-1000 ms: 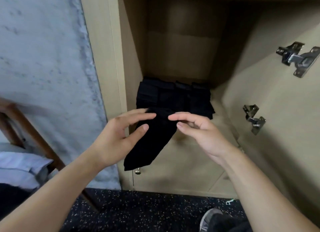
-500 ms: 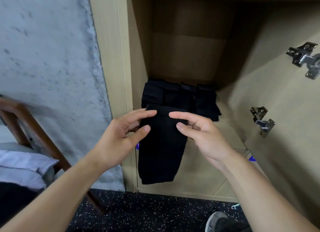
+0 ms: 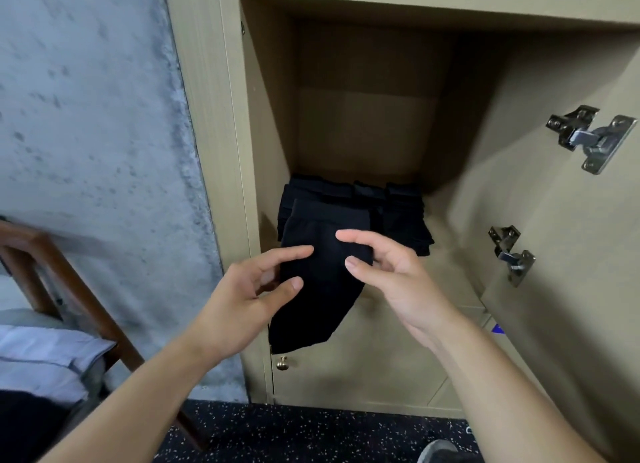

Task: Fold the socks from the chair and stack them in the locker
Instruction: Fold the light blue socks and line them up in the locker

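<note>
A black sock (image 3: 322, 289) hangs in front of the open wooden locker (image 3: 363, 133). Its top edge overlaps the front of a stack of folded black socks (image 3: 398, 217) on the locker floor. My left hand (image 3: 242, 300) pinches the sock's left side between thumb and fingers. On the sock's right side, my right hand (image 3: 398, 279) pinches it, index finger and thumb on its front. The sock's lower end dangles below the shelf edge. Whether the top edge touches the stack is unclear.
The locker door (image 3: 554, 255) stands open at right with two metal hinges (image 3: 588, 137). A lower door carries a brass knob (image 3: 283, 362). A wooden chair (image 3: 69, 282) with pale cloth (image 3: 41, 355) is at left by a grey wall. A shoe (image 3: 440, 452) shows on the speckled floor.
The sock went from slanting left to hanging straighter, then rose toward the stack in the locker. Both hands moved with it and now sit lower on the sock.
</note>
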A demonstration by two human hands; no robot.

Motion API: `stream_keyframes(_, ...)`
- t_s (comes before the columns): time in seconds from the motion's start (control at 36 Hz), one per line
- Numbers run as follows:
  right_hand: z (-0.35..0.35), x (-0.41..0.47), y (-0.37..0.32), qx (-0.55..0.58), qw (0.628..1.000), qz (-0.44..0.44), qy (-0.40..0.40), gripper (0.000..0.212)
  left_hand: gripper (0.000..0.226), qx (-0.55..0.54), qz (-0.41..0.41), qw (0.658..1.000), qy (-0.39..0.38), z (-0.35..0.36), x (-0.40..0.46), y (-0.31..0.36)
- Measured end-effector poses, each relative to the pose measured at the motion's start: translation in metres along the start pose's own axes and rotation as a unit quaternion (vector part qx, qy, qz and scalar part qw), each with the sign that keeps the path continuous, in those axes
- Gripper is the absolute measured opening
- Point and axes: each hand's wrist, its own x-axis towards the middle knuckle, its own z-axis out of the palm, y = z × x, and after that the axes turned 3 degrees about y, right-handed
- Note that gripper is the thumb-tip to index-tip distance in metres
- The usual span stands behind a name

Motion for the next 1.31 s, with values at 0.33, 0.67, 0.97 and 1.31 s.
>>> stream_keyframes(0.33,0.005,-0.006,-0.001,-0.013,0.999,0.027,-0.046,0.045,0.049,-0.054,-0.025,0.998,0.006,-0.011,0.003,-0.005)
stream_keyframes(0.67,0.009,-0.002,0.003,0.013,0.999,0.018,-0.028,0.054,0.049,0.043,-0.007,0.998,0.049,-0.007,0.005,-0.021)
stream_keyframes(0.97,0.009,0.001,0.010,-0.012,1.000,0.014,-0.021,0.047,0.039,0.014,-0.002,0.994,0.109,-0.015,0.012,-0.027)
stream_keyframes(1.31,0.009,0.006,0.021,-0.087,0.995,-0.006,0.042,0.035,0.035,0.114,-0.010,0.987,0.111,-0.015,0.010,-0.032)
